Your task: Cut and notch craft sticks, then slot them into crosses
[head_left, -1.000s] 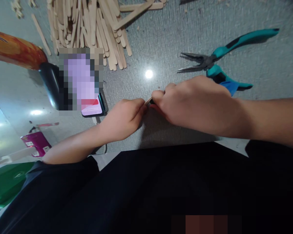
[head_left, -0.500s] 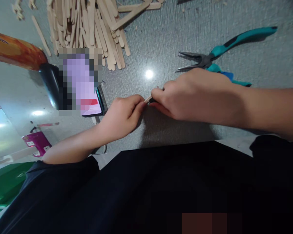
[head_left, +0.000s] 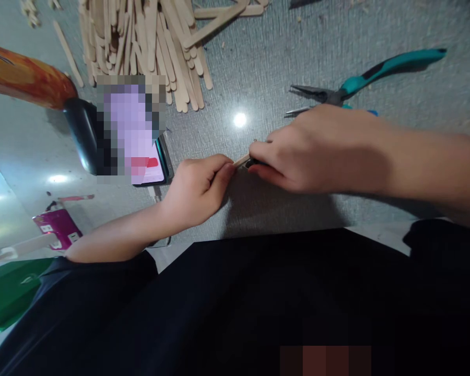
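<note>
Heap of wooden sticks [head_left: 152, 47], teal-handled pliers [head_left: 350, 84], phone [head_left: 156, 169], pink packet [head_left: 57, 227], grey table [head_left: 266, 57]

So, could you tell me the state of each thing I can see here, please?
left hand, closed, pinching one end of the wooden stick
right hand, closed on a dark tool at the stick
wooden stick, held between both hands
pliers, jaws open, lying flat, partly behind the right hand
phone, screen lit
stick pile, loose heap, untouched
</note>
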A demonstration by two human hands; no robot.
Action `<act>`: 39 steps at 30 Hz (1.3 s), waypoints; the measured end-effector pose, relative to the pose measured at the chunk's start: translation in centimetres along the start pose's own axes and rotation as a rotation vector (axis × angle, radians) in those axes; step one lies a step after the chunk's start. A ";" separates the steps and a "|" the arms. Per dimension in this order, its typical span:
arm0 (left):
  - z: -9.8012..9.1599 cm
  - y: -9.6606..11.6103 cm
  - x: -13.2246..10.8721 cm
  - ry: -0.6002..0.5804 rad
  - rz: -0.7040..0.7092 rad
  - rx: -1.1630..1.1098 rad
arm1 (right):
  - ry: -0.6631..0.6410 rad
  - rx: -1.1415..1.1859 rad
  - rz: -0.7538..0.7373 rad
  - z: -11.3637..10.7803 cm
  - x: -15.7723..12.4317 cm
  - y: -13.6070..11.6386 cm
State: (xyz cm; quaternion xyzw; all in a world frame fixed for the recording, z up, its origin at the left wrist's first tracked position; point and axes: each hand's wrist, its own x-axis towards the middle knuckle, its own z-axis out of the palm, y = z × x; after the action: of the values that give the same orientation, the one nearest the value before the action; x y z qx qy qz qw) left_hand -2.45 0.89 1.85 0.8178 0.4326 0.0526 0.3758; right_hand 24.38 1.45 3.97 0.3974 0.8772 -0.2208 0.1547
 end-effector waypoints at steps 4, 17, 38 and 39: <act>1.4 -0.8 -0.9 0.179 0.158 0.258 | -0.038 0.182 -0.024 -0.6 -0.3 0.8; 3.4 0.0 -2.5 0.141 0.386 0.464 | 0.215 0.523 0.134 -3.2 -2.2 1.2; 4.2 0.3 -2.3 0.080 0.360 0.343 | -0.191 0.491 0.367 -0.3 -1.7 -2.8; 4.2 0.4 -2.2 0.075 0.356 0.351 | -0.197 0.486 0.381 -0.4 -1.6 -2.9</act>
State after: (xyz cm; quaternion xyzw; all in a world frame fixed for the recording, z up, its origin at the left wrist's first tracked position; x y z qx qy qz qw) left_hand -1.85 -3.31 -0.33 0.9313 0.2979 0.0725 0.1966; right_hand 23.16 -1.05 5.77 0.5563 0.6893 -0.4285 0.1781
